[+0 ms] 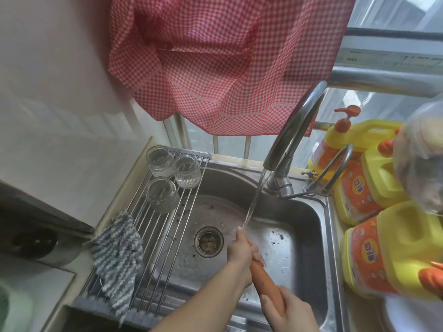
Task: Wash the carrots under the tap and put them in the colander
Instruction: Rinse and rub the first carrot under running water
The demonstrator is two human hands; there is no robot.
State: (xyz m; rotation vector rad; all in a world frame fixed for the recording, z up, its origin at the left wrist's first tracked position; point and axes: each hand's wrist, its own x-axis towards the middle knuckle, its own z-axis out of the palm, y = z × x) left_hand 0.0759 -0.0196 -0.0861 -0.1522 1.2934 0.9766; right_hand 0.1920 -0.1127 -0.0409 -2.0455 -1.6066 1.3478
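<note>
A carrot (266, 287) lies low in the centre of the frame, over the sink (306, 226). Its long axis runs diagonally, from the lower right up toward the upper left, with the far end pointing at the stream of water (254, 200) that falls from the tap (294, 130). Which end is the tip cannot be told, since both ends are covered.

The left hand (239, 252) is curled round the carrot's upper end, right where the stream lands. The right hand (291, 312) grips the lower end, at the bottom edge of the frame. Only the middle of the carrot shows between the hands.

The sink basin holds dark specks, and its drain (208, 242) sits just left of the left hand, with bits of debris in the strainer.

A wire rack (167, 248) spans the sink's left side. On it, toward the upper left, stand three glass jars (173, 178); their contents cannot be made out. A striped cloth (117, 257) lies on the rack's lower part.

At the right of the frame stand yellow bottles (374, 195). A red checked curtain (223, 63) hangs across the top.
</note>
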